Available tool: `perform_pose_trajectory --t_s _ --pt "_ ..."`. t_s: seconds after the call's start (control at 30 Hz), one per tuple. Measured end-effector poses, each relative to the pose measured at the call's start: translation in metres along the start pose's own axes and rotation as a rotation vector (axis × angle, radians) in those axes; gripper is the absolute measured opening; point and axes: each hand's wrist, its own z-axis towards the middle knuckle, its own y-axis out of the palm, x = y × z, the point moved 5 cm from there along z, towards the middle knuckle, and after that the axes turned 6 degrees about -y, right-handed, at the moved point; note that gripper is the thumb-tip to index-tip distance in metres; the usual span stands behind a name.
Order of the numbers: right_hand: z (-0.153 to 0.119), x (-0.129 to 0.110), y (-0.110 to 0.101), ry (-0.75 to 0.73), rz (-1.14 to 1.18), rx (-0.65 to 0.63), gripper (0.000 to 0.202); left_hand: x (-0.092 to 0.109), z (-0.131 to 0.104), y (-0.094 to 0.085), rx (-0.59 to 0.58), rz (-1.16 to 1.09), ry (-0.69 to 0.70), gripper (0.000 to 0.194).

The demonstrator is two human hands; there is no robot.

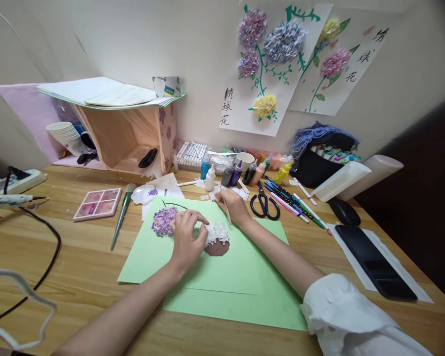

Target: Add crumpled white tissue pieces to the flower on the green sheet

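Note:
Green paper sheets [222, 304] lie overlapped on the wooden table, with a purple crumpled-paper flower [163, 221] and a drawn dark stem at the upper left. Right of it is a brown disc [217, 248], its upper part covered by white ruffled pieces [218, 232]. My left hand [188, 232] rests between the two flowers, fingers apart and curved, fingertips beside the white pieces. Beyond the disc, my right hand [233, 205] is closed round a thin wooden stick [226, 210] near small white paper scraps; its fingertips are partly hidden.
Black scissors [265, 202], pens [292, 200] and paint bottles [236, 175] stand or lie behind and right. A brush [122, 215] and pink palette [97, 203] are at left. A phone [374, 262] and mouse [344, 212] lie at right. A cable [57, 242] crosses the left side.

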Motion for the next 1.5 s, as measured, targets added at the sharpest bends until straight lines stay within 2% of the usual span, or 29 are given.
perform_pose_trajectory --t_s 0.2,0.4,0.63,0.8,0.97,1.1,1.27,1.37,1.43,1.5 --pt "0.006 0.004 0.0 0.04 -0.006 0.032 0.016 0.001 -0.001 0.003 -0.029 0.004 0.01 0.014" --pt "-0.011 0.004 -0.013 0.101 0.019 0.149 0.011 0.001 -0.001 0.0 -0.027 0.011 -0.001 0.014" --pt "-0.028 -0.002 -0.03 0.176 0.182 0.291 0.009 0.007 -0.003 -0.004 -0.042 0.029 0.033 0.015" --pt "-0.038 -0.014 -0.043 0.3 0.4 0.35 0.014 0.006 0.0 -0.003 -0.047 0.094 0.08 0.013" --pt "-0.044 -0.035 -0.053 0.395 0.64 0.293 0.018 0.004 0.003 -0.002 -0.049 0.105 0.116 0.023" --pt "-0.046 -0.05 -0.051 0.441 0.789 0.182 0.021 0.008 0.004 -0.005 -0.06 0.031 0.147 0.028" --pt "-0.05 -0.061 -0.046 0.42 0.831 0.031 0.021 0.014 0.003 -0.01 -0.074 -0.113 0.14 0.016" --pt "-0.055 -0.063 -0.049 0.411 0.802 0.044 0.021 0.014 0.004 -0.013 -0.066 -0.198 0.114 0.016" --pt "-0.062 -0.063 -0.052 0.428 0.819 0.096 0.02 0.011 0.006 -0.013 -0.062 -0.259 0.072 0.016" --pt "-0.074 -0.063 -0.055 0.425 0.81 0.167 0.03 0.008 0.007 -0.014 -0.059 -0.31 0.021 0.017"
